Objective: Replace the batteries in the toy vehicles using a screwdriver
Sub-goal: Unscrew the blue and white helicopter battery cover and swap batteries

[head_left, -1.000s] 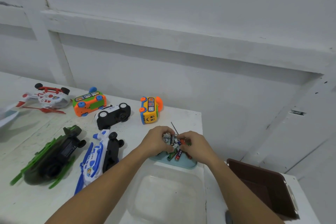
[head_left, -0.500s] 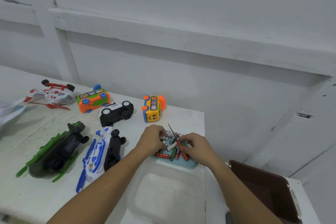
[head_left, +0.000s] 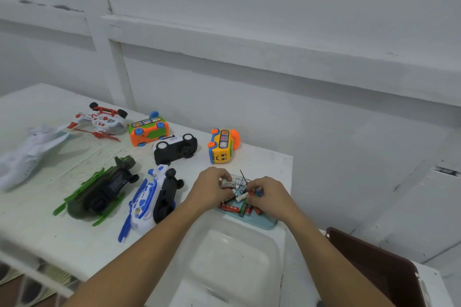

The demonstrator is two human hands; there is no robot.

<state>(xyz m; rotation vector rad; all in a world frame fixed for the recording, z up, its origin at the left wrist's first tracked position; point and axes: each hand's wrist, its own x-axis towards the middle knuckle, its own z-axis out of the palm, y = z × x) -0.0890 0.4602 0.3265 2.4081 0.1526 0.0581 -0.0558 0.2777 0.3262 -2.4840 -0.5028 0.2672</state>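
Note:
Several toy vehicles lie on the white table: a yellow bus (head_left: 222, 145), a black-and-white car (head_left: 175, 148) on its back, an orange bus (head_left: 149, 130), a red-white helicopter (head_left: 102, 120), a green helicopter (head_left: 101, 190) and a blue-white plane (head_left: 152, 199). A light blue tray (head_left: 262, 220) at the table's right edge holds several loose batteries (head_left: 243, 204) and a thin screwdriver (head_left: 243, 177). Both my hands are over the tray. My left hand (head_left: 212, 190) pinches a silver battery. My right hand (head_left: 268, 194) has its fingers curled round small batteries.
A clear plastic tub (head_left: 232, 257) stands just in front of the tray. A dark brown bin (head_left: 379, 266) sits at the lower right. A white toy plane (head_left: 27, 154) lies at the far left. The grey wall runs close behind the table.
The view has swung left and down. My hands stay over the tray, shifting slightly among the batteries, which they had held higher a second ago.

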